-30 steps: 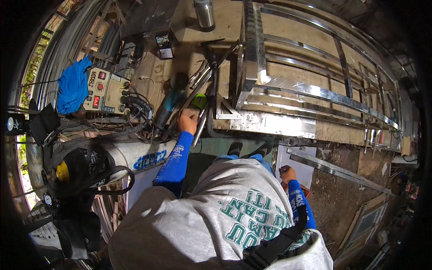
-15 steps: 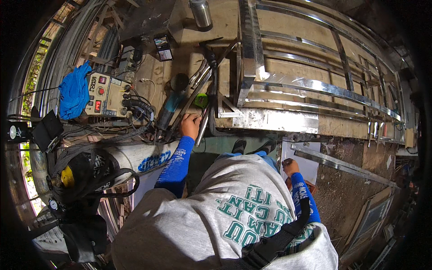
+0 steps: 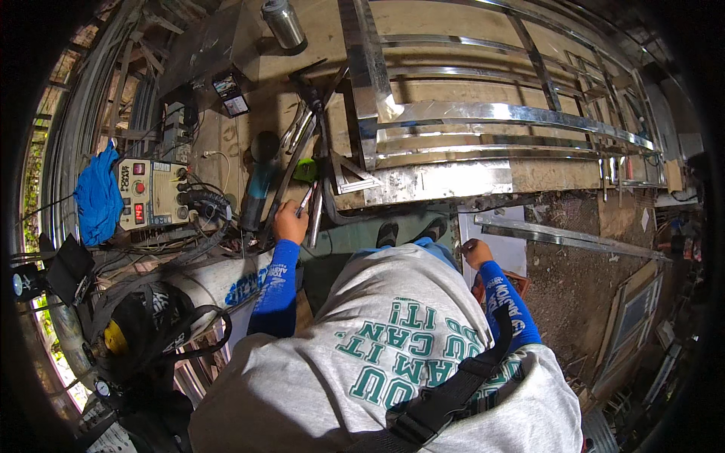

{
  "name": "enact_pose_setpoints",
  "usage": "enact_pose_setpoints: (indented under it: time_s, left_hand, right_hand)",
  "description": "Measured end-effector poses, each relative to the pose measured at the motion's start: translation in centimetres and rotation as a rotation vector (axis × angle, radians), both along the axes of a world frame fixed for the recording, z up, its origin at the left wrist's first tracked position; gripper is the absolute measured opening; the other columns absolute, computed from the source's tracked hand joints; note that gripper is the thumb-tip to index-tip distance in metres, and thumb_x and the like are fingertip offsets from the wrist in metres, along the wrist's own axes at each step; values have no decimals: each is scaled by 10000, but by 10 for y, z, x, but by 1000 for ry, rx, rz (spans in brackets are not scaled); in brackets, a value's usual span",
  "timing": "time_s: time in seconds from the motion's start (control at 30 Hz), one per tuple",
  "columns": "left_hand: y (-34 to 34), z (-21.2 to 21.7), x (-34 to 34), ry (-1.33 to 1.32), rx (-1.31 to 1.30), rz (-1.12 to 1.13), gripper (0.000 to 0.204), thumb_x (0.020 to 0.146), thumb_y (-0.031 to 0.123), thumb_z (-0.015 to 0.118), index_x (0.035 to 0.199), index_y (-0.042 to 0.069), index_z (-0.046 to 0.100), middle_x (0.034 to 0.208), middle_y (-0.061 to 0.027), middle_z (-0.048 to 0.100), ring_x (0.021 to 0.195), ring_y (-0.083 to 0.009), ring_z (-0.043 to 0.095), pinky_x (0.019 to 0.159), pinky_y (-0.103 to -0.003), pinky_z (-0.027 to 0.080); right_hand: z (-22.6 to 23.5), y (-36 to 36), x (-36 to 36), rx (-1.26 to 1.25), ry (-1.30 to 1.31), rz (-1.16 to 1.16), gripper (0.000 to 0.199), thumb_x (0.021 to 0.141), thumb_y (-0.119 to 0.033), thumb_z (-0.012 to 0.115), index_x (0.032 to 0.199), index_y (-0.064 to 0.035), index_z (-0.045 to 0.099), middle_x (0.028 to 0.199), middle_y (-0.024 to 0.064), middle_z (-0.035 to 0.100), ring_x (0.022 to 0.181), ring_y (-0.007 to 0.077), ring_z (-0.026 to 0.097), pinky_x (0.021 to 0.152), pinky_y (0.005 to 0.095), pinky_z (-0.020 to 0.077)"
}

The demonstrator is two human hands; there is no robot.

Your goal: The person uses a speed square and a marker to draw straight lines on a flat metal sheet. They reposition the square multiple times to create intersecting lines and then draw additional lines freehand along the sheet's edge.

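We look down on our own grey shirt (image 3: pixel 393 362) and two blue sleeves. Our left hand (image 3: pixel 289 223) is up at the edge of the bench (image 3: pixel 317 30), and its fingers are curled around a thin tool (image 3: pixel 305 202) with a red tip that points up and to the right. The tool sits at the bench edge, just beside a bunch of thin metal rods (image 3: pixel 298 140) and a small green thing (image 3: pixel 306 171). Our right hand (image 3: pixel 477 251) is lower down on our right side, near a flat white sheet (image 3: pixel 498 249) and a long shiny bar (image 3: pixel 566 235) that lies on the dirt. We cannot tell if this hand is open or closed, because we only see its back. On the bench a big shiny metal frame (image 3: pixel 491 113) lies flat, with long bars going across it. A dark grinder (image 3: pixel 260 177) lies left of the rods. Farther left is a welding box (image 3: pixel 153 193) with knobs and cables, and a blue cloth (image 3: pixel 98 198) hangs beside it. A metal can (image 3: pixel 283 21) stands at the top of the bench. A white gas bottle (image 3: pixel 219 283) lies down low by our left arm.
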State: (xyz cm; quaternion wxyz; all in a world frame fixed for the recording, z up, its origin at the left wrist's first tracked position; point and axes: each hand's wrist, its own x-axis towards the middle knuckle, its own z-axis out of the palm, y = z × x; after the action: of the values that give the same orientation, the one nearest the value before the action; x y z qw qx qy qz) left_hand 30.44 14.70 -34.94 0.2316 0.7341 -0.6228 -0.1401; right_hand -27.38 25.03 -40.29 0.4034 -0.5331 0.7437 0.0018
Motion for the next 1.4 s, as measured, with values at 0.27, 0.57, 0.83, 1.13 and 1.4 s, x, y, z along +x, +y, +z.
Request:
enact_pose_setpoints:
  time_s: [0.27, 0.57, 0.83, 1.13, 1.4]
  left_hand:
    - [48, 44, 11, 180, 0, 146, 184, 939, 183, 767, 921, 39, 653, 781, -169, 707, 687, -352, 700, 664, -445, 558]
    - [83, 68, -74, 572, -91, -205, 134, 956, 104, 779, 944, 44, 659, 772, -78, 695, 684, -130, 672, 631, -314, 526]
    - [26, 109, -159, 441, 93, -620, 224, 932, 185, 817, 1113, 58, 784, 1033, -125, 758, 785, -276, 734, 706, -370, 572]
    - [30, 81, -122, 329, 322, -756, 249, 948, 240, 810, 1136, 77, 799, 1039, -119, 771, 829, -284, 763, 734, -409, 592]
    - [-19, 92, -141, 299, 299, -745, 235, 965, 153, 794, 1172, 42, 788, 996, -108, 770, 802, -217, 722, 732, -350, 573]
  right_hand:
    - [-8, 0, 10, 33, 27, 39, 304, 920, -322, 755, 998, -30, 795, 1006, 258, 779, 1006, 439, 752, 881, 501, 591]
    - [91, -79, 119, 206, -429, 410, 412, 1032, -433, 732, 1078, -31, 815, 909, 141, 786, 807, 236, 716, 794, 388, 580]
    - [150, -89, 199, 157, -1118, -105, 424, 1131, -440, 591, 1196, -48, 739, 1009, 50, 784, 851, 178, 730, 736, 342, 600]
    - [-20, 33, -32, 216, 170, -8, 390, 991, -344, 671, 1159, -3, 760, 1002, 300, 772, 989, 436, 778, 877, 523, 621]
    - [4, 132, -70, 164, 226, -637, 620, 1047, -521, 594, 1287, 42, 699, 1283, 353, 702, 1174, 498, 703, 1019, 577, 544]
